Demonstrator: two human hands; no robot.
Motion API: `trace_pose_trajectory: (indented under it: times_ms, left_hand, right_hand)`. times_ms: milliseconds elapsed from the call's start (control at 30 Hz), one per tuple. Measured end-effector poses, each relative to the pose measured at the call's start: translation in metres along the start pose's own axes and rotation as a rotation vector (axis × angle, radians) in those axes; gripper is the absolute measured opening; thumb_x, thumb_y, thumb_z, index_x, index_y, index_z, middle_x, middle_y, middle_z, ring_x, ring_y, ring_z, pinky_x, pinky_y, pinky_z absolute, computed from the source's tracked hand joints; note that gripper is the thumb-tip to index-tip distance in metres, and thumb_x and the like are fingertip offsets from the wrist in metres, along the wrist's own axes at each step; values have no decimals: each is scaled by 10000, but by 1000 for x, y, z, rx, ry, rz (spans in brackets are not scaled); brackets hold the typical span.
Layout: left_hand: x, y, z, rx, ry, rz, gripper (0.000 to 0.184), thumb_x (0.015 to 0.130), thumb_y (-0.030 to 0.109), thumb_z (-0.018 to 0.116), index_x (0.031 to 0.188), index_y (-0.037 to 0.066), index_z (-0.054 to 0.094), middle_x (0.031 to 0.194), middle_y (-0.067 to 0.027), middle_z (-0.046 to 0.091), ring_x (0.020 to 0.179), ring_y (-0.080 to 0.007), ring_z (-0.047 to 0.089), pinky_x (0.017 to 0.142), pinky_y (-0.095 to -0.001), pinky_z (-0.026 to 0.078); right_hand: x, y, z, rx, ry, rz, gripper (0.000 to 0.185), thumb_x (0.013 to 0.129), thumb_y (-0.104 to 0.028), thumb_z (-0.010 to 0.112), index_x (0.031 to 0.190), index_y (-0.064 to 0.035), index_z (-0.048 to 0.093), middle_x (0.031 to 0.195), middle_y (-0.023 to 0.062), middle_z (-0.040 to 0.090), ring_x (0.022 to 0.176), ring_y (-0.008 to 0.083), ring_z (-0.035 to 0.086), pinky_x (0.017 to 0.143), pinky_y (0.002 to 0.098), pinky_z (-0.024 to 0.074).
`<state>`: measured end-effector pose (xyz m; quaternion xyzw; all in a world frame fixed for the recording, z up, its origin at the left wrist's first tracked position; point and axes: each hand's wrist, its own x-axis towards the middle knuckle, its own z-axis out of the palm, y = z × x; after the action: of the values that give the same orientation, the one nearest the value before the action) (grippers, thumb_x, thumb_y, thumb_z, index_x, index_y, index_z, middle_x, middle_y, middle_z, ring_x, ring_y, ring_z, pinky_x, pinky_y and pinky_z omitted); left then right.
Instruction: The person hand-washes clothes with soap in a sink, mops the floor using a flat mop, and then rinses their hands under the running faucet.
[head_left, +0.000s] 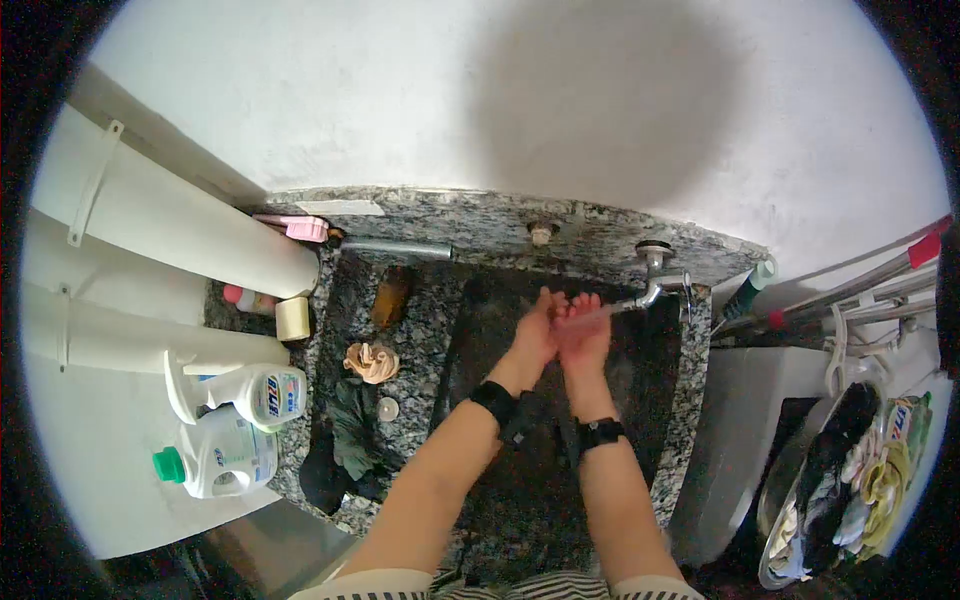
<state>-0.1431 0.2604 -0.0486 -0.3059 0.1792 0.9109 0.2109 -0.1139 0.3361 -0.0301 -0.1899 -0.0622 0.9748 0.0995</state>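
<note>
Both my hands are held close together over the dark stone sink (510, 480), beside the metal tap (655, 285). My right hand (584, 338) has its palm turned up and its fingers stretched out, just left of the spout. Against its side is my left hand (538, 328), fingers extended and partly blurred. A pale streak that looks like running water (600, 312) reaches from the spout across the right hand. Neither hand grips an object. Each wrist wears a black band.
Left of the sink, the granite counter holds a brown bottle (392, 297), a beige crumpled item (371, 362) and dark cloth (352, 430). Detergent bottles (235, 455) stand farther left near white pipes (190, 235). At right, a metal basin (775, 560) holds cloths.
</note>
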Motion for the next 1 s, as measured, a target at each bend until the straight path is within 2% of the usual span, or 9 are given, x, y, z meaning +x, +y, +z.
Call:
trace_pose_trajectory:
  times_ms: [200, 333, 433, 500, 533, 600, 733, 933, 1000]
  left_hand:
    - [-25, 27, 20, 353, 211, -27, 285, 919, 320, 431, 896, 83, 588, 796, 3, 587, 737, -134, 540, 627, -242, 426]
    - [-29, 21, 17, 189, -160, -9, 235, 914, 305, 432, 915, 135, 595, 825, 3, 607, 789, -123, 556, 704, -267, 453]
    - [22, 1, -42, 98, -372, -249, 248, 910, 305, 442, 947, 108, 588, 851, -4, 608, 816, -133, 561, 751, -281, 458]
    - [13, -8, -38, 127, -372, -309, 265, 906, 310, 449, 970, 91, 583, 865, -9, 609, 822, -141, 564, 767, -287, 460]
    - [-7, -11, -20, 182, -304, -289, 276, 904, 315, 452, 982, 83, 581, 870, -11, 609, 819, -145, 565, 769, -289, 460]
    - [-47, -16, 20, 293, -178, -249, 302, 900, 325, 460, 1007, 67, 576, 880, -16, 609, 812, -153, 568, 772, -292, 460]
    - [-82, 20, 35, 474, -133, -235, 358, 875, 332, 512, 1099, 54, 544, 974, -37, 596, 860, -187, 565, 800, -303, 448]
    - [-166, 109, -16, 2009, 242, 891, 531, 733, 329, 666, 1170, 76, 501, 1197, -232, 447, 1141, -353, 407, 936, -444, 331]
    - [-206, 129, -40, 2388, 332, 994, 671, 676, 419, 684, 1217, 87, 465, 1312, -256, 321, 1226, -430, 252, 979, -535, 223]
  right_hand:
    - [6, 12, 35, 46, 48, 239, 221, 855, -311, 544, 801, -101, 590, 728, 29, 608, 669, 179, 563, 633, 282, 481]
    - [-1, 17, 45, 209, 101, 400, 222, 856, -307, 545, 777, -107, 598, 681, 36, 598, 601, 169, 549, 560, 261, 459]
    - [-12, 12, 43, -14, 106, 270, 203, 862, -268, 541, 788, -92, 609, 668, 33, 589, 586, 156, 543, 553, 234, 447]
    - [-17, 4, 27, -1131, 34, -158, 177, 857, -228, 546, 851, -62, 606, 649, 28, 572, 604, 172, 544, 612, 259, 456]
    - [-20, 0, 21, -1132, 42, -163, 177, 857, -228, 546, 851, -62, 606, 649, 28, 572, 604, 172, 544, 612, 259, 456]
    - [-25, -11, 14, -1658, -161, -631, 172, 836, -148, 556, 970, -41, 569, 759, 39, 562, 707, 191, 539, 686, 298, 455]
    - [-51, -57, 22, -1499, -5, -792, 338, 796, -13, 542, 1125, -42, 470, 1093, 78, 476, 928, 182, 481, 815, 305, 413]
    - [-89, -104, 104, -1278, -50, -784, 486, 802, 24, 539, 1265, -30, 398, 1070, 80, 517, 878, 118, 516, 757, 220, 423]
    - [-88, -109, 108, -1264, -104, -713, 490, 810, 24, 537, 1276, -21, 391, 1051, 84, 538, 855, 113, 528, 753, 215, 424]
